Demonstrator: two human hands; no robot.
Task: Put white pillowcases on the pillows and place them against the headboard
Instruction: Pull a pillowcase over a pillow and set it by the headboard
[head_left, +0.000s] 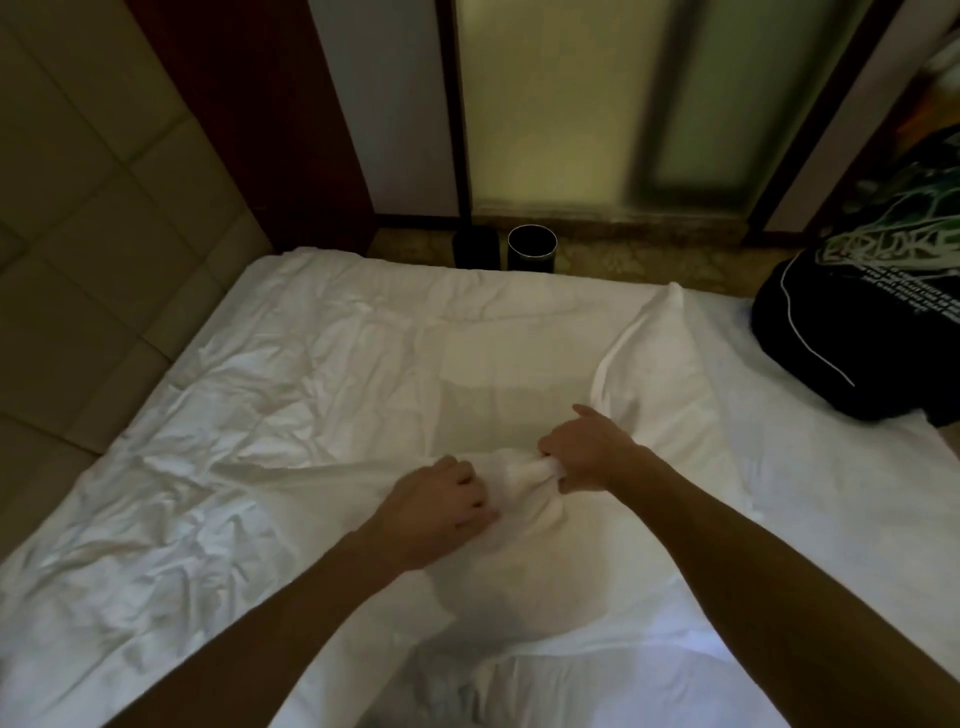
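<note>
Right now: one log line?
left hand: grips pillowcase | right hand: grips bunched pillowcase | pillowcase: on bed, away from headboard

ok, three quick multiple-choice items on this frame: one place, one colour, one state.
1. Where is the bin?
A. on a shelf
B. on the floor past the bed
C. on the bed

2. What colour is the bunched cloth?
A. white
B. blue
C. black

3. What is the right hand doing?
A. lying flat and open
B. hanging off the bed
C. gripping the cloth

Answers:
1 B: it stands on the floor beyond the bed's far edge.
2 A: the wad is plainly white.
3 C: its fingers curl round the wad.
</note>
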